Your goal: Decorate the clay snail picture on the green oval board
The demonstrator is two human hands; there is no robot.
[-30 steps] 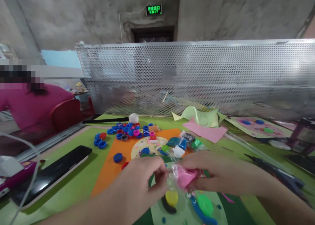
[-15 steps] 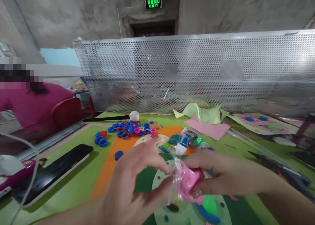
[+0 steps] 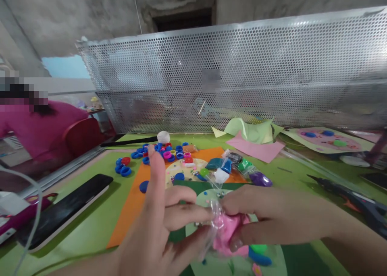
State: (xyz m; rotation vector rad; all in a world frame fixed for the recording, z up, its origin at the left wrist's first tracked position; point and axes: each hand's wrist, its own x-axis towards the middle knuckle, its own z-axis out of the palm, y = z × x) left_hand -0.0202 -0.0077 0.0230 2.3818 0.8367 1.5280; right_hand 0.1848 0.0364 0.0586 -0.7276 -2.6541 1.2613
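Pink modelling clay (image 3: 226,229) in a clear plastic bag is held between my two hands. My right hand (image 3: 266,217) grips the clay from the right, thumb below and fingers above. My left hand (image 3: 163,223) pinches the bag's clear open end (image 3: 214,219), its index finger pointing up. Beneath my hands lies a pale green round card (image 3: 220,193) on a dark green sheet (image 3: 299,254). On the card are a blue clay strip (image 3: 260,256), a green clay piece (image 3: 258,248) partly covered, and a small pink flower (image 3: 256,269).
Blue, red and pink bottle caps (image 3: 145,152) lie at the back left. Bagged clay pieces (image 3: 222,175) sit behind my hands. A black phone (image 3: 66,207) rests left, a glue gun (image 3: 350,199) right. A perforated metal screen (image 3: 187,82) stands behind. A person in pink (image 3: 45,127) sits left.
My left hand has raised its index finger and shifted its pinch on the bag. The pink clay stays in my right hand. The camera view has tilted down slightly.
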